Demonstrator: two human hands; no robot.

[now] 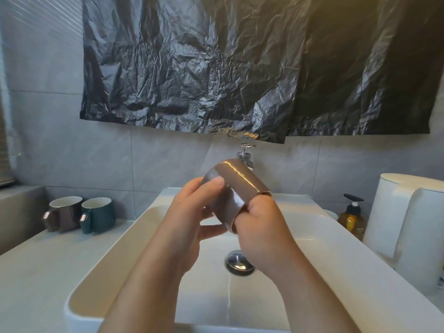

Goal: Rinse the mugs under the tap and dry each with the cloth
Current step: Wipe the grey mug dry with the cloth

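I hold a glossy brown mug (236, 186) tilted on its side over the white sink (125, 239), just in front of the chrome tap (245, 155). My left hand (192, 212) grips the mug's base end, thumb across its side. The fingers of my right hand (262, 227) reach inside the mug's mouth, which points down and to the right. Two more mugs stand on the counter at the left, a brown mug (63, 213) and a dark green mug (98, 215), each with a tag on its handle. No cloth is in view.
A chrome drain plug (239, 261) sits in the basin, with a thin trickle of water below it. An amber soap pump bottle (352, 217) and a white toilet tank (408, 219) stand to the right. A black plastic sheet (240, 68) hangs on the wall above.
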